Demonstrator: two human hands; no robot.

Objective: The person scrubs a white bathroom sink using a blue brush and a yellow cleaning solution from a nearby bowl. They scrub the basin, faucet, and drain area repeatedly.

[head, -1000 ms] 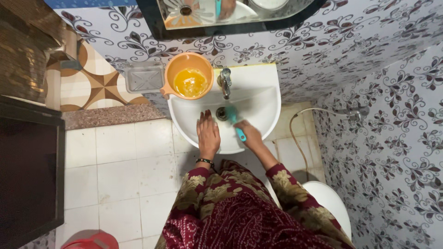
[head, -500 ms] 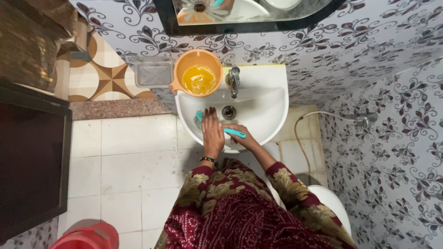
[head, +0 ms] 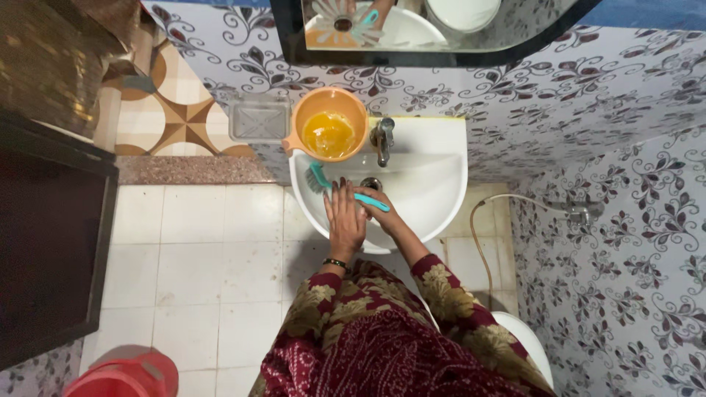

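Observation:
A white wash basin [head: 430, 195] is fixed to the patterned wall. My right hand [head: 382, 213] grips the handle of a teal scrubbing brush [head: 321, 180], whose bristle head lies against the basin's left inner wall. My left hand [head: 344, 218] rests flat on the basin's front rim, fingers spread, lying over the brush handle. A metal tap [head: 382, 140] stands at the back of the basin, with the drain partly hidden behind my fingers.
An orange mug of yellow liquid [head: 329, 132] sits on the basin's back left corner. A clear soap tray [head: 259, 119] hangs on the wall beside it. A mirror [head: 412, 26] is above, a toilet [head: 526, 345] at lower right, a red bucket [head: 125, 375] at lower left.
The brush head has swept from the drain across to the basin's left wall. My left hand has stayed on the front rim. The camera view has shifted slightly.

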